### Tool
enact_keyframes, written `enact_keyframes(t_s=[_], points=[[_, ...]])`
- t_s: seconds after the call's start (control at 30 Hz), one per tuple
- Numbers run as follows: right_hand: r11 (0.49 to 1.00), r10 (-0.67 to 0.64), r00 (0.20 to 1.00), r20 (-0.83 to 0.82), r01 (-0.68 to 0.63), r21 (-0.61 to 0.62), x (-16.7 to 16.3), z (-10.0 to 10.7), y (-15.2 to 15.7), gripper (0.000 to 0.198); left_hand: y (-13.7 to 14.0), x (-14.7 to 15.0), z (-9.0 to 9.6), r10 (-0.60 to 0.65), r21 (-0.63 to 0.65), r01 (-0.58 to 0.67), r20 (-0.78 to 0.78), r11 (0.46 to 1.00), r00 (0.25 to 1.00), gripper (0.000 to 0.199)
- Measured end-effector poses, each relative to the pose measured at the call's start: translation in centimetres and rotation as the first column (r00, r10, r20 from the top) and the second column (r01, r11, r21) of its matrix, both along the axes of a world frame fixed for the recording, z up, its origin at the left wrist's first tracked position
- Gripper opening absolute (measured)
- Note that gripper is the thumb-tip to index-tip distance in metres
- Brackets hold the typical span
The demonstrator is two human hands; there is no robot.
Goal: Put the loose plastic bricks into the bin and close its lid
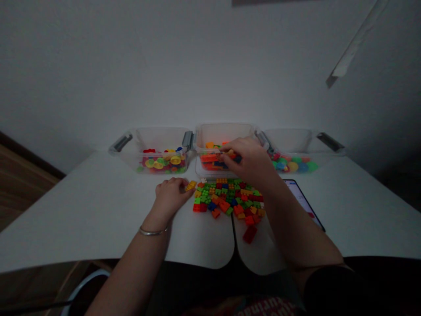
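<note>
My left hand (171, 194) rests on the table with its fingers closed on a yellow toy brick (190, 185), at the left edge of a pile of toy bricks (226, 197) in red, green, orange, yellow and blue. Reaching over the pile, my right hand (248, 160) is at the front wall of the middle clear bin (226, 129). Its thumb and fingers are pinched together; what lies between them blends with the orange bricks (210, 158) inside that bin and cannot be made out. One red brick (250, 234) lies apart, nearer my body.
A left clear bin (162, 136) holds colourful small pieces; a right clear bin (289, 138) holds round coloured pieces. A phone (304, 202) lies beside my right forearm. A seam splits the white table (98, 206) in front of me. Behind the bins stands a wall.
</note>
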State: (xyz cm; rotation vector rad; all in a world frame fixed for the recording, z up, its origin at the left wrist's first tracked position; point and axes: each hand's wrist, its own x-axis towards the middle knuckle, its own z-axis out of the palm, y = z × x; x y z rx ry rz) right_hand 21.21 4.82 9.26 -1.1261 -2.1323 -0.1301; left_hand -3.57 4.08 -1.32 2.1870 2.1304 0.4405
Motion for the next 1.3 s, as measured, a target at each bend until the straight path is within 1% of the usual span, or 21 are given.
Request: enact_keyframes(t_s=[0.07,0.13,0.23,0.3,0.37,0.47,0.57,0.67,0.8,0.9,1.0,1.1,1.2,1.3], points=[[0.996,0.078,0.997,0.027,-0.077,-0.046,-0.7,-0.2,-0.3,0.020,-0.1,0.2,0.2,0.004,-0.015,-0.004,-0.008,1.000,1.000,0.033],[0.988,0.132,0.990,0.051,-0.127,-0.092,-1.2,-0.6,-0.4,0.019,-0.1,0.4,0.4,0.002,-0.004,-0.002,-0.001,1.000,1.000,0.030],[0.973,0.177,0.980,0.087,-0.161,-0.163,-1.8,-1.5,-0.2,0.017,0.0,0.5,0.3,-0.018,0.086,0.011,0.082,0.996,0.996,0.029],[0.965,0.172,0.979,0.106,-0.145,-0.221,-2.1,-2.2,0.1,0.018,0.1,0.5,0.1,-0.080,0.183,0.049,0.166,0.982,0.983,0.029],[0.954,0.166,0.978,0.122,-0.128,-0.271,-2.3,-2.9,0.3,0.021,0.1,0.5,0.0,-0.184,0.268,0.122,0.220,0.956,0.958,0.027],[0.940,0.173,0.975,0.140,-0.121,-0.318,-2.5,-3.6,0.6,0.025,-0.1,0.7,0.1,-0.307,0.334,0.216,0.249,0.918,0.919,0.026],[0.927,0.169,0.975,0.147,-0.107,-0.358,-2.7,-4.0,0.7,0.027,-0.4,1.0,0.5,-0.349,0.344,0.252,0.256,0.905,0.902,0.025],[0.918,0.167,0.976,0.139,-0.103,-0.383,-2.7,-4.2,0.8,0.024,-0.6,1.3,0.7,-0.367,0.341,0.271,0.260,0.900,0.893,0.024],[0.904,0.186,0.978,0.094,-0.133,-0.405,-2.6,-4.2,1.0,0.020,-0.7,1.3,0.7,-0.401,0.353,0.296,0.278,0.888,0.873,0.023],[0.888,0.211,0.977,0.025,-0.181,-0.423,-2.7,-4.2,1.0,0.019,-0.7,1.3,0.7,-0.426,0.354,0.315,0.297,0.880,0.855,0.024],[0.888,0.238,0.971,-0.039,-0.233,-0.396,-2.8,-4.1,0.8,0.018,-0.7,1.3,0.7,-0.415,0.333,0.311,0.313,0.890,0.854,0.025],[0.916,0.238,0.968,-0.076,-0.250,-0.313,-2.9,-3.7,0.4,0.019,-0.7,1.3,0.8,-0.409,0.324,0.308,0.318,0.895,0.855,0.026],[0.937,0.233,0.962,-0.144,-0.262,-0.231,-2.5,-2.9,0.3,0.022,-0.6,1.2,0.9,-0.429,0.319,0.330,0.322,0.889,0.844,0.025],[0.974,0.181,0.969,-0.168,-0.200,-0.108,-1.4,-1.7,0.4,0.024,-0.6,1.0,0.9,-0.471,0.305,0.381,0.319,0.873,0.823,0.024]])
